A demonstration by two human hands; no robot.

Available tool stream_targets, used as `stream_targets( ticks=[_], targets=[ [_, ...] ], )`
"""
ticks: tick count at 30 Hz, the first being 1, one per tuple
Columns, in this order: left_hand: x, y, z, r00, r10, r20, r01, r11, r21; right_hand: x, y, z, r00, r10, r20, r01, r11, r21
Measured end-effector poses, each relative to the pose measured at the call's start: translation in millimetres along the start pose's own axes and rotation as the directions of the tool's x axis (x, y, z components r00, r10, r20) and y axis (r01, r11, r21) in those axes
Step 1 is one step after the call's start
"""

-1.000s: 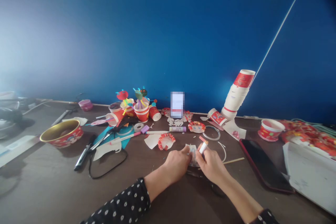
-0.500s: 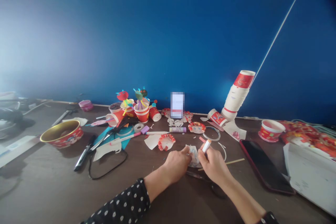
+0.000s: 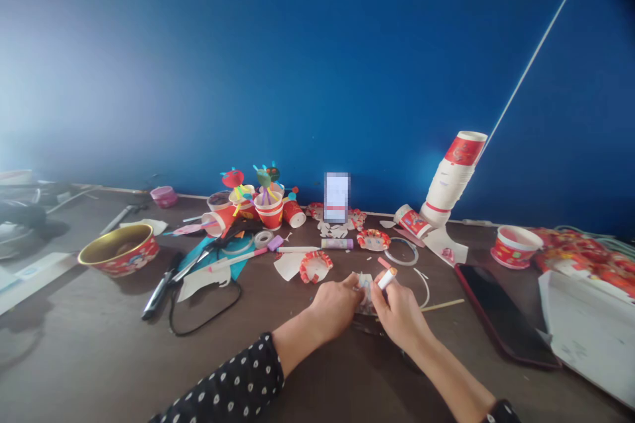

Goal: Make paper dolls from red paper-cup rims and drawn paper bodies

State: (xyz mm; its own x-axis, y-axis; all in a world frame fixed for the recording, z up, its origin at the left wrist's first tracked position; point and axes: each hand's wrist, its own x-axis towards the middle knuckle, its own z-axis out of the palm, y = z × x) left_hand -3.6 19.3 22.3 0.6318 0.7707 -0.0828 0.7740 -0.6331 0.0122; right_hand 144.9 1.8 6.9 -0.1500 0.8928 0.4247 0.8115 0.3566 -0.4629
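Note:
My right hand (image 3: 403, 314) is closed around a white marker (image 3: 386, 278) with an orange end, its upper end sticking up past the thumb. Under the marker lies a small whitish piece of paper (image 3: 366, 285) with faint drawn marks, partly covered by my fingers. From the other side, my left hand (image 3: 333, 307) grips the paper's left edge with curled fingers. The marker's tip is hidden behind my right hand. Just beyond the hands, a curved red-and-white paper piece (image 3: 315, 267) rests on the table.
At the left stand a gold-lined bowl (image 3: 124, 254) and a box cutter (image 3: 159, 291). Decorated paper cups (image 3: 269, 210) are at the back, and a leaning cup stack (image 3: 449, 178) at the back right. A dark phone (image 3: 503, 314) and a white box (image 3: 590, 330) lie right.
My right hand has shifted slightly left with the marker, which now tilts more and covers more of the paper. My left hand stays nearly in place. The view has shifted slightly.

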Motion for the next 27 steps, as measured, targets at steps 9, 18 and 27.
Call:
stream_targets(
  ticks=[9, 18, 27],
  targets=[
    [1.6, -2.2, 1.0, 1.000, 0.015, -0.005, -0.015, 1.000, 0.009, -0.5, 1.1, 2.6, 0.999, -0.052, 0.003, 0.052, 0.998, -0.029],
    [1.0, -2.8, 1.6, 1.000, 0.012, -0.004, -0.012, 1.000, 0.005, -0.5, 1.0, 3.2, 0.997, -0.072, 0.003, 0.072, 0.996, -0.056],
    [0.1, -2.5, -2.0, 1.000, 0.012, 0.002, -0.012, 1.000, -0.006, -0.7, -0.2, 0.9, 0.998, -0.065, 0.025, 0.066, 0.998, -0.024]
  ],
)
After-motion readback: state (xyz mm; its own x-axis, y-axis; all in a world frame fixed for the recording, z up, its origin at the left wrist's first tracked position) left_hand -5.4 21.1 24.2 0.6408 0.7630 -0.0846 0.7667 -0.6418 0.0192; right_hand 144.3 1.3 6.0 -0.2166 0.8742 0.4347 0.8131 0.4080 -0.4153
